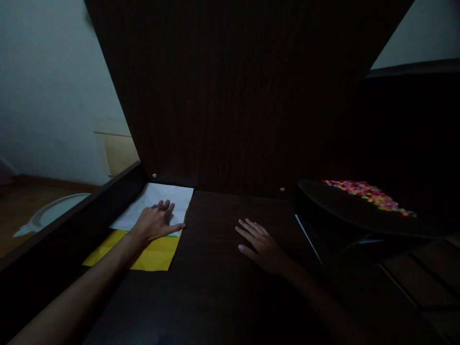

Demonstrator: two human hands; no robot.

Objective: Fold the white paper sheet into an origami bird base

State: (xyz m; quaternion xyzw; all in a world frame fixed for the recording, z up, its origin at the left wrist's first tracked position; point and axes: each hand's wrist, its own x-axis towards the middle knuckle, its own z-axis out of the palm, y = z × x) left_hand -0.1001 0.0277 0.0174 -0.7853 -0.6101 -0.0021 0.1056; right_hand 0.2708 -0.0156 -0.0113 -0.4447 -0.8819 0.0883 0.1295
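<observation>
My left hand (156, 221) rests on a white sheet of paper (172, 194), its thumb stretched out to the right near the sheet's edge. Beneath that sheet a yellow sheet of paper (154, 254) sticks out toward me, with a thin green strip showing between the two. Both lie at the left of a dark wooden surface (215, 249). To the right, my right hand (264, 247) is spread flat on or just over the bare wood, holding nothing. The palm of my left hand is hidden, and its fingers are partly bent.
A tall dark panel (233, 96) rises behind, and a raised side board (72, 220) runs along the left. At the right, a dark curved shelf (334, 211) bears colourful small pieces (373, 195). A thin pale edge (308, 238) shows below it. Beyond the side board sits a pale round object (57, 211).
</observation>
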